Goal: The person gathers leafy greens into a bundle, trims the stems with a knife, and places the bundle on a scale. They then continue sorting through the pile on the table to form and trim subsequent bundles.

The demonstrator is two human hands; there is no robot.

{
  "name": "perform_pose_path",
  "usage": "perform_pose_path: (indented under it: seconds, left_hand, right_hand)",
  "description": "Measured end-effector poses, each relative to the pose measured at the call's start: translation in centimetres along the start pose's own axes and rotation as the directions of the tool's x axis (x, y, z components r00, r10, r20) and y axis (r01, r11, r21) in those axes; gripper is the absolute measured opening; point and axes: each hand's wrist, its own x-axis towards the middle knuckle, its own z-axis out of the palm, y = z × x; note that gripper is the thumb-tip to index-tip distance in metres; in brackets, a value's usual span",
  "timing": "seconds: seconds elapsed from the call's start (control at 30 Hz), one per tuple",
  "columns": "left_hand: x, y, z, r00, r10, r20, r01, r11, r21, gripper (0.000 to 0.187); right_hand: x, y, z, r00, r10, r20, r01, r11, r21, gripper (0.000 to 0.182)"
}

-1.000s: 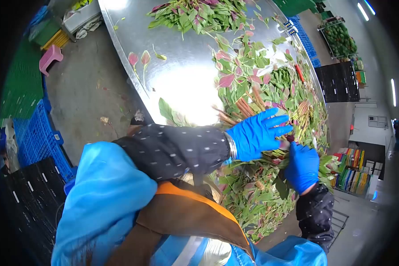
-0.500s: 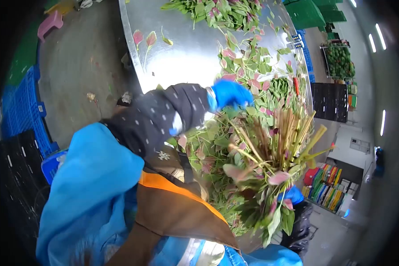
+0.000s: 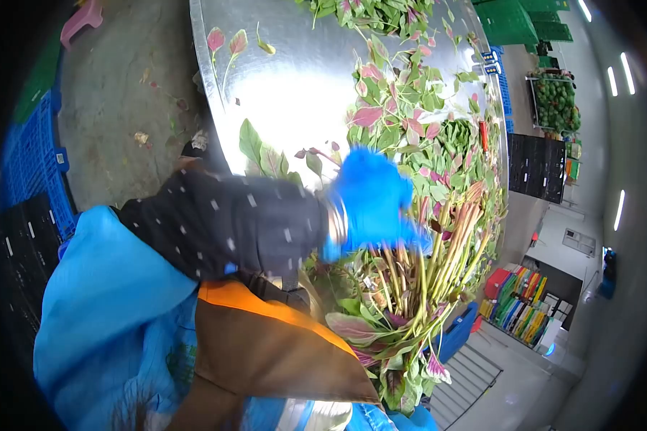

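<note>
A large shiny metal table fills the upper middle of the view, its bare surface glaring under the lights. Loose red-and-green leafy stems are spread over its right half, and a second heap of leaves lies at its far end. Two single leaves are seen apart from the rest, near the table's left rim. Blue crates are stacked on the floor to the left, and a rack of green produce stands well beyond the table on the right.

A bundle of leafy stems is held at the near edge of the table, with its cut ends pointing up and to the right and its leaves hanging down toward the person's brown apron. The left hand, in a blue glove and motion-blurred, is laid over the upper part of the bundle, against the stalks; how far its fingers are curled cannot be told through the blur. The right hand, also gloved in blue, is seen only as a patch beneath the bundle, touching its lower side; its fingers are hidden by the leaves, so their opening cannot be told. The left forearm is covered by a dark dotted sleeve.
</note>
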Motion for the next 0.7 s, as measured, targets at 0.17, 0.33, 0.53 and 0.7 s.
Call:
perform_pose_path:
  seconds: [0.17, 0.33, 0.53, 0.7]
  left_hand:
    - [-1.1, 0.9, 3.4, 0.896, 0.202, 0.396, -0.017, 0.905, -0.424, 0.019]
    - [2.3, -3.5, 0.0, 0.961, -0.221, -0.164, 0.098, 0.833, -0.544, 0.013]
    - [-2.8, 0.4, 2.4, 0.964, 0.136, 0.228, -0.13, 0.991, -0.04, 0.014]
    - [0.5, -4.8, 1.5, 0.952, -0.289, -0.097, 0.208, 0.848, -0.487, 0.011]
  right_hand:
    - [-1.3, 0.9, -0.1, 1.0, 0.023, -0.019, -0.022, 1.0, 0.011, 0.079]
    - [-1.3, 1.9, 0.1, 1.0, 0.019, -0.017, -0.019, 0.999, 0.037, 0.078]
    - [0.5, 1.9, 0.7, 1.0, 0.013, 0.0, -0.013, 0.999, 0.03, 0.078]
    - [1.5, 1.9, 1.2, 1.0, -0.002, 0.025, 0.001, 1.0, 0.03, 0.077]
